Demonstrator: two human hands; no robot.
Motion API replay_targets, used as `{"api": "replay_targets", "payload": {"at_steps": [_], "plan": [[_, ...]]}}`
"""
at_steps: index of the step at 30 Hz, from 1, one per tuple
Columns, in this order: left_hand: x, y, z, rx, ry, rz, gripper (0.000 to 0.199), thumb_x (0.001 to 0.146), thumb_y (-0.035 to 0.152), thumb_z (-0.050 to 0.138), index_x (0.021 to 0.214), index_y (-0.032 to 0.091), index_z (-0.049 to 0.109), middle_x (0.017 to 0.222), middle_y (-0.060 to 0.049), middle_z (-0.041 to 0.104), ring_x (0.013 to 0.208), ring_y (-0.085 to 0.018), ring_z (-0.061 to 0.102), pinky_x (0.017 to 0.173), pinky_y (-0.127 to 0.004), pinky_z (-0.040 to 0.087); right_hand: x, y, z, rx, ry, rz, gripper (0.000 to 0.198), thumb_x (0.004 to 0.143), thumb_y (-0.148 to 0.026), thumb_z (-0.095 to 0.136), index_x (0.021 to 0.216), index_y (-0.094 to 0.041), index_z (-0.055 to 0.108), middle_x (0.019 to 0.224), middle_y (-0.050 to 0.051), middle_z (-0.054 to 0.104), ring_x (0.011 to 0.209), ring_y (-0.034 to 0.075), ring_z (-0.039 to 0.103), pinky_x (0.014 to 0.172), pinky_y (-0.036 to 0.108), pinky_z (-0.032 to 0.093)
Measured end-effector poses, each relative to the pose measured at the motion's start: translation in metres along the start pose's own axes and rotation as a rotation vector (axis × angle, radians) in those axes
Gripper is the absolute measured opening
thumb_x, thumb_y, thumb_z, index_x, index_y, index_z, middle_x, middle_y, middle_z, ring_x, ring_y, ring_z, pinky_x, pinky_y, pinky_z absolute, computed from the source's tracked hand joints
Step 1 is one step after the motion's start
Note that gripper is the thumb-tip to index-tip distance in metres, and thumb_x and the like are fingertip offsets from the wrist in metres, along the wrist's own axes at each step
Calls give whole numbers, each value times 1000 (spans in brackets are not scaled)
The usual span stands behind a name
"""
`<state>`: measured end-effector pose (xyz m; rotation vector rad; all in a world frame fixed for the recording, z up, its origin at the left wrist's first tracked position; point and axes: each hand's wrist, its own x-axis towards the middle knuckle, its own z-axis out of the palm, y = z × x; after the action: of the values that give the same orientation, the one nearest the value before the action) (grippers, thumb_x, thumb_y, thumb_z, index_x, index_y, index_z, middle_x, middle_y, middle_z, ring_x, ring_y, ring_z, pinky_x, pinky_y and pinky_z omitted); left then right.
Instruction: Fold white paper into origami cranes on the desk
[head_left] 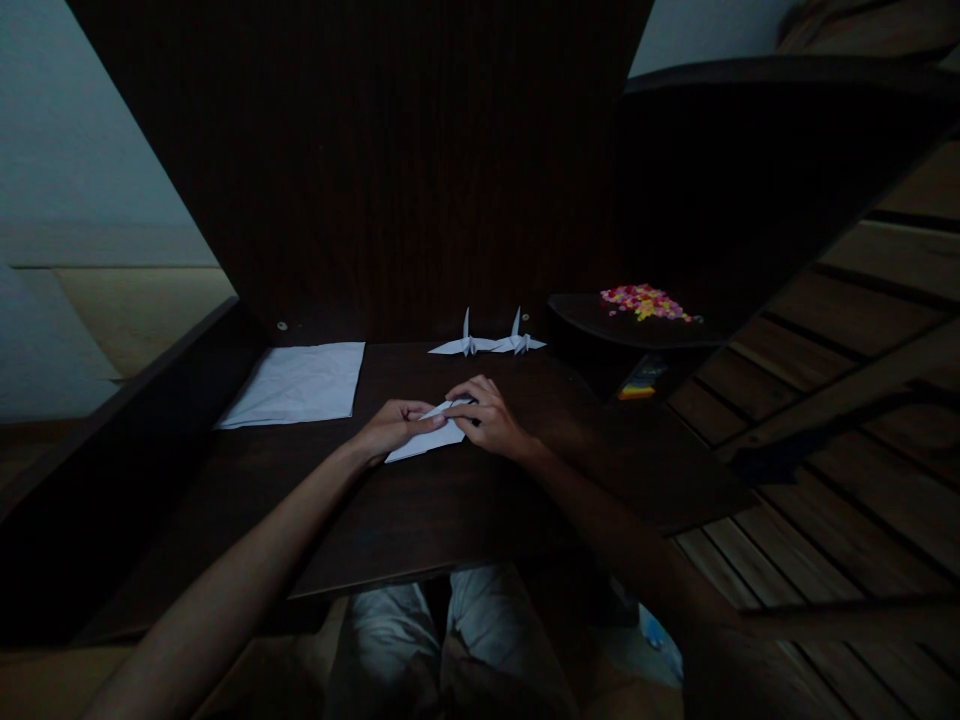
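A folded piece of white paper (429, 443) lies on the dark desk in front of me, its left end narrowing to a point. My left hand (397, 425) grips its left side, the thumb stretched along the upper face. On the right side, my right hand (487, 415) has its fingers closed over the paper's upper edge. The fingers cover part of the folds. Behind the hands, two white origami cranes (469, 346) stand side by side near the desk's back panel. To the left rests a stack of white paper sheets (300, 385).
On a small raised shelf (577, 315) at the right sits a heap of tiny pink, red and yellow pieces (645, 300). A yellow-and-grey item (637, 385) is tucked below it. The desk (420, 520) has a raised left side wall and a tall back panel.
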<state>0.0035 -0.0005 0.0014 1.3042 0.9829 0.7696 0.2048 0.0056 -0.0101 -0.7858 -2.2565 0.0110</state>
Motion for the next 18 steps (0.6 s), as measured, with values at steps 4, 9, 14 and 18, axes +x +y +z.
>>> {"api": "replay_targets", "payload": {"at_steps": [4, 9, 14, 18], "plan": [[2, -1, 0, -17, 66, 1, 39, 59, 44, 80, 82, 13, 73, 81, -5, 72, 72, -16, 62, 68, -26, 45, 0, 0, 1, -20, 28, -2, 19, 85, -15, 55, 90, -24, 72, 103, 6, 62, 99, 20, 49, 83, 37, 37], [4, -3, 1, -134, 136, -2, 43, 53, 41, 82, 83, 12, 72, 74, -5, 71, 63, -16, 61, 59, -25, 45, 0, -3, 2, -52, 145, 50, 20, 84, -21, 58, 101, -22, 69, 107, 8, 58, 99, 22, 49, 85, 39, 39], [4, -1, 1, -223, 255, 42, 47, 53, 41, 84, 88, 13, 71, 75, -5, 72, 64, -17, 63, 59, -25, 46, 1, -5, 0, -18, 343, 209, 16, 80, -30, 64, 91, -19, 65, 93, 8, 57, 92, 22, 52, 84, 40, 42], [6, -2, 1, -265, 307, 78, 52, 51, 42, 84, 92, 12, 71, 76, -6, 73, 65, -18, 64, 62, -27, 48, 4, -3, 2, 223, 309, 393, 24, 75, -39, 67, 85, -19, 58, 78, 2, 55, 66, 14, 51, 64, 28, 45]]}}
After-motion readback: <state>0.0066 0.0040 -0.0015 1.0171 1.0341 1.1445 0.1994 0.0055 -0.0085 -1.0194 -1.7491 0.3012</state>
